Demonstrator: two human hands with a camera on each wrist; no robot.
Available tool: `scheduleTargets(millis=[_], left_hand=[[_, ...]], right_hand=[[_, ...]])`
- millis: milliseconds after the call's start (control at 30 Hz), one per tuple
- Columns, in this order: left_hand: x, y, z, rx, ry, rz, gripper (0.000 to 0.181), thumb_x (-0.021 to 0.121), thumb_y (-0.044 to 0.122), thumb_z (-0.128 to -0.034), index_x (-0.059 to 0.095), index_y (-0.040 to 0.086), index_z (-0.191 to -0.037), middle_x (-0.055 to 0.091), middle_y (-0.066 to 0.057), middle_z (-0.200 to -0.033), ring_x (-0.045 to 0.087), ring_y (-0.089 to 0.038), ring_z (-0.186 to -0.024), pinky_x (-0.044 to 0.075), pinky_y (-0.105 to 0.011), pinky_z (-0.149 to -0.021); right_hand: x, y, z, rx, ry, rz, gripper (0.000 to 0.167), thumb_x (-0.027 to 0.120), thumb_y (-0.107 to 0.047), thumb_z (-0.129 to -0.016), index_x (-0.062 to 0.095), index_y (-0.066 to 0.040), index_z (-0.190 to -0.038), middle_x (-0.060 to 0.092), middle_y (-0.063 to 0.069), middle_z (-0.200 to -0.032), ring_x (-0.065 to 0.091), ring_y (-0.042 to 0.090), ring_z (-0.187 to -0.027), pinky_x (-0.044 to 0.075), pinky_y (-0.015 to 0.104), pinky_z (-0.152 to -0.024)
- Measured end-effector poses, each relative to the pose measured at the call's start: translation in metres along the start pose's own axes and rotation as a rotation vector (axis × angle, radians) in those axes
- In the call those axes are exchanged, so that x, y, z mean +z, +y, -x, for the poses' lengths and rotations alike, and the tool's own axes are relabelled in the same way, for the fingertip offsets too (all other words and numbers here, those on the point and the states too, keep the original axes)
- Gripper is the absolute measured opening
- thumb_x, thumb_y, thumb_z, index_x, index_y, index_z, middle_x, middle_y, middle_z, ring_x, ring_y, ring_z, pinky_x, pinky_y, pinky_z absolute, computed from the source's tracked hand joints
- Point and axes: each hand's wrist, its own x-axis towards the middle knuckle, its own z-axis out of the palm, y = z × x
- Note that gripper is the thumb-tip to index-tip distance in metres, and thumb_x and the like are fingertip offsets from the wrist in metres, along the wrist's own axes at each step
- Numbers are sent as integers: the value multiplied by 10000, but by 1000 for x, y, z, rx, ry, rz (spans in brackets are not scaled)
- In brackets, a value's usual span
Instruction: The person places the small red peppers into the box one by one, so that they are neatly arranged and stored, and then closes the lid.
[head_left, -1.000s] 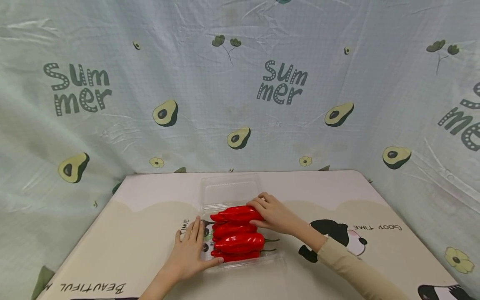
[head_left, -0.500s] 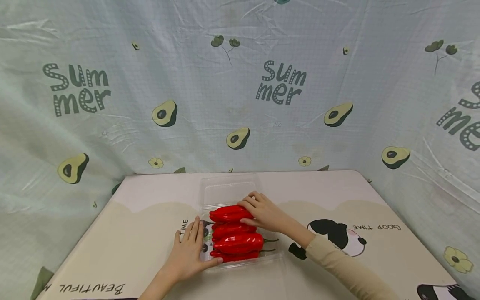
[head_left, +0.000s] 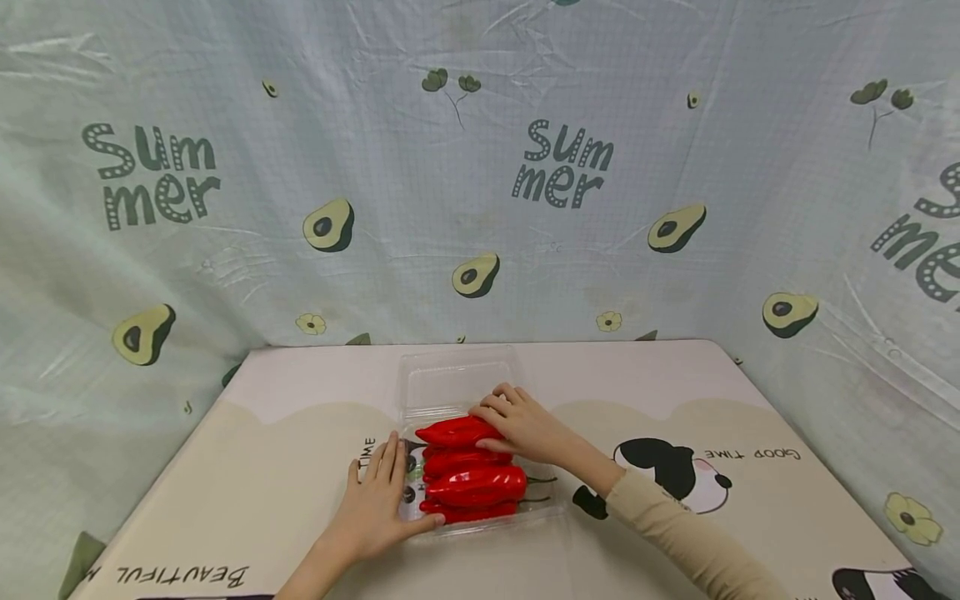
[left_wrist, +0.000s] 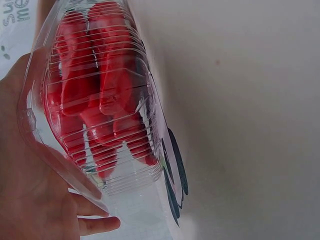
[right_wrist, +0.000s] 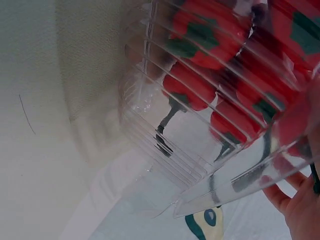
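Several glossy red peppers (head_left: 480, 485) lie side by side in a clear plastic clamshell box (left_wrist: 30, 122), green stems mostly to the right. My right hand (head_left: 521, 429) holds the farthest red pepper (head_left: 452, 432) by its right end, fingers over the far side and thumb on the near side; its stem is hidden in the head view. Along the box's left edge my left hand (head_left: 377, 502) rests with straight fingers, its thumb at the near left corner. Through the ribbed wall, the right wrist view shows green pepper caps (right_wrist: 202, 35) and part of my right hand.
The hinged clear lid (head_left: 459, 377) lies folded back behind the box. Both rest on a cream table mat (head_left: 300, 450) with panda prints (head_left: 660, 467) and lettering. A pale avocado-patterned curtain (head_left: 390, 167) surrounds the table's back and sides.
My right hand has moved left with the farthest pepper, which has shifted left and settled slightly nearer to me. The left hand stays at the box's left edge.
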Motion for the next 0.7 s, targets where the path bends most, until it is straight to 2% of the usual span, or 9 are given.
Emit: scheduleTargets(millis=[233, 700], left_hand=[[2, 0, -1, 7, 21, -18, 1081, 482, 760, -656, 319, -54, -1347, 270, -199, -1442, 299, -354, -1287, 236, -655, -951], [1, 1, -1, -13, -4, 12, 1082, 487, 751, -657, 297, -50, -1359, 246, -197, -1452, 272, -363, -1299, 212, -664, -961]], right_hand=[[-2, 0, 1, -7, -12, 12, 434, 518, -447, -858, 508, -183, -1202, 575, -27, -1078, 436, 167, -1034, 413, 327, -877], [1, 2, 4, -5, -9, -10, 461, 539, -435, -848, 484, -190, -1235, 567, -35, -1093, 424, 144, -1003, 406, 304, -851]])
